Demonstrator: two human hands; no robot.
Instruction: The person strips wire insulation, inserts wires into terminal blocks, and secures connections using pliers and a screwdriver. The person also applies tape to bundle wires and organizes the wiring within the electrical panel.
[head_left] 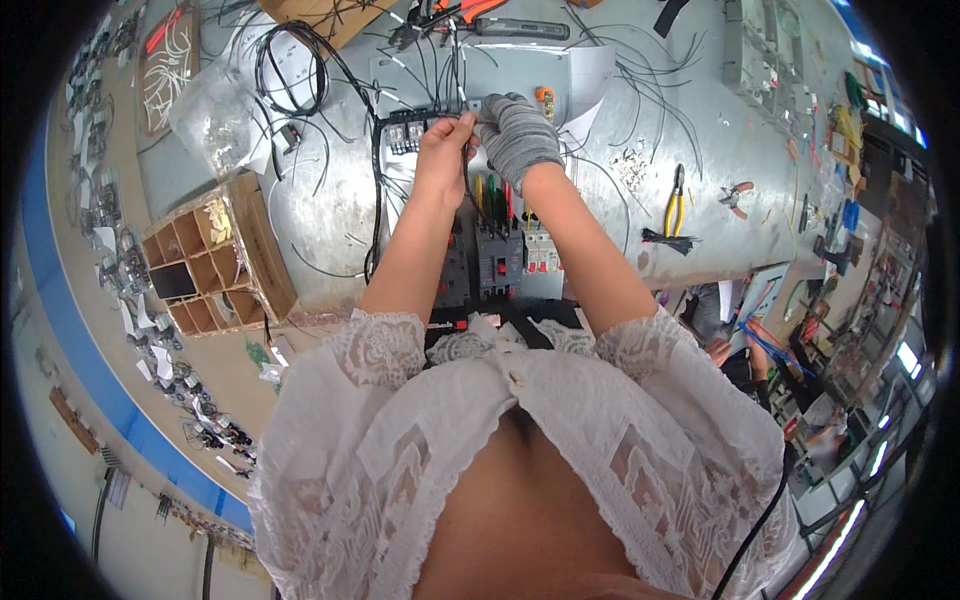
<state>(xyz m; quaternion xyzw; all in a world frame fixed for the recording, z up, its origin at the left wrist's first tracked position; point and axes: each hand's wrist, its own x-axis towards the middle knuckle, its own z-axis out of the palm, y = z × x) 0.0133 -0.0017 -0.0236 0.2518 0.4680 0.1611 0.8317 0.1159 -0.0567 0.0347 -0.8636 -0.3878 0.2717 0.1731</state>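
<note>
My bare left hand (447,150) is closed in a pinch on a thin black wire (466,172) that hangs down from its fingertips. My right hand (515,138), in a grey knit glove with bare fingertips, meets it there; its fingers are closed, and what they grip is hidden. Beside my left hand is a row of small clear-fronted relays (404,137) with black wiring along it. Below both hands, between my forearms, sit a dark circuit breaker (500,262) and small white breakers with red switches (542,254). Coloured handles (492,192) stand just above them.
A divided cardboard box (268,250) stands at the table's left edge. Yellow-handled pliers (676,200) and small red-handled cutters (738,198) lie to the right. A black cable coil (262,75) and a grey screwdriver (522,28) lie farther back. Another person's hand (765,340) shows at lower right.
</note>
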